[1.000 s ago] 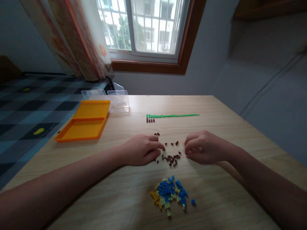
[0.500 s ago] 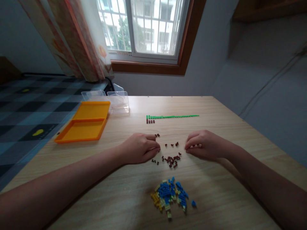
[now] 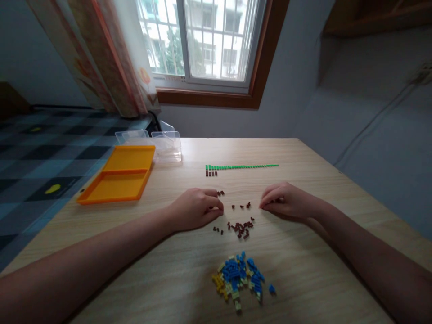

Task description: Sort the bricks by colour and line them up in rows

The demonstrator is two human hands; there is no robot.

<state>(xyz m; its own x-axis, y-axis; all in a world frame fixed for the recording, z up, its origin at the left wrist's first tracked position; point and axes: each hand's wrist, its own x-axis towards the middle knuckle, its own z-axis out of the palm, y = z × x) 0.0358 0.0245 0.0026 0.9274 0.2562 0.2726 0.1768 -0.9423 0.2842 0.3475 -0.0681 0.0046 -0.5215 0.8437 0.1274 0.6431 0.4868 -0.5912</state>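
My left hand (image 3: 195, 209) rests on the table, thumb and index finger closed together at the tips; whatever they pinch, if anything, is hidden. Two brown bricks (image 3: 221, 193) lie just beyond its fingers. On the other side, my right hand (image 3: 285, 201) has its thumb and fingertips pressed together low over the wood, with nothing distinct showing between them. Between the hands sit a few small brown bricks (image 3: 242, 207). Nearer to me is a loose pile of brown bricks (image 3: 240, 228), with several small ones at its left.
Farther back runs a long row of green bricks (image 3: 241, 167), with a short row of brown bricks (image 3: 212, 173) below its left end. A mixed pile of blue and yellow bricks (image 3: 232, 272) lies in front. An orange case (image 3: 145, 186) and clear plastic boxes (image 3: 168, 153) stand at left.
My right hand's fingers have drawn closer together, and the gap seen between them is gone. My left hand stays in nearly the same place. The view has tilted slightly.
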